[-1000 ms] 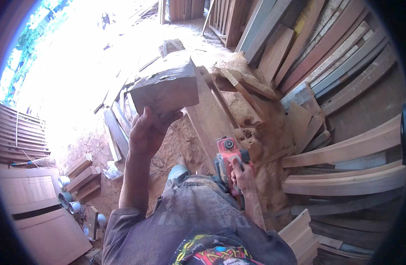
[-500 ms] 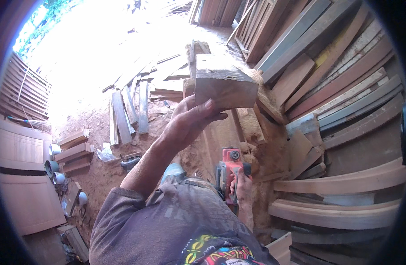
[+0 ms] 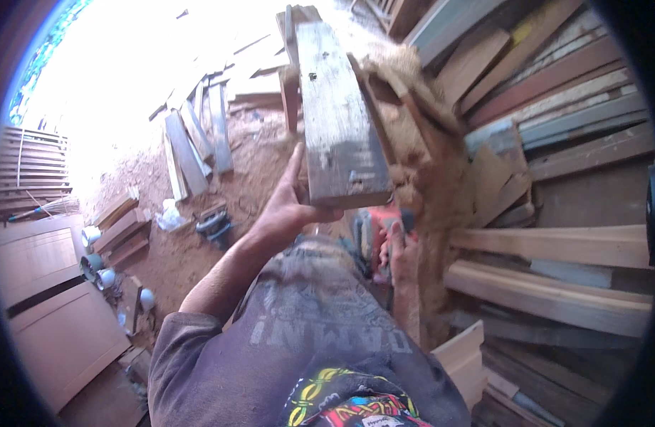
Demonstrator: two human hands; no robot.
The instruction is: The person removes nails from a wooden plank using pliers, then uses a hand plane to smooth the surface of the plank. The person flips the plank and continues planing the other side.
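A thick, weathered wooden beam stretches away from me, its grey top face marked with knots and dark stains. My left hand is at its near end, thumb along the left side and fingers curled underneath. Low beside my body, my right hand is wrapped round the handle of a red and black electric hand planer. The beam's near end hides the front of the planer. What supports the beam's far end cannot be made out clearly.
Sawdust-covered timber lies right of the beam. Stacked boards fill the right side. Loose planks lie on the dirt floor ahead to the left. Wooden door panels, pots and a dark power tool are at the left.
The beam's near end has come down and closer, so its long top face now shows instead of its end. My left hand has lowered with it. The planer stays in my right hand.
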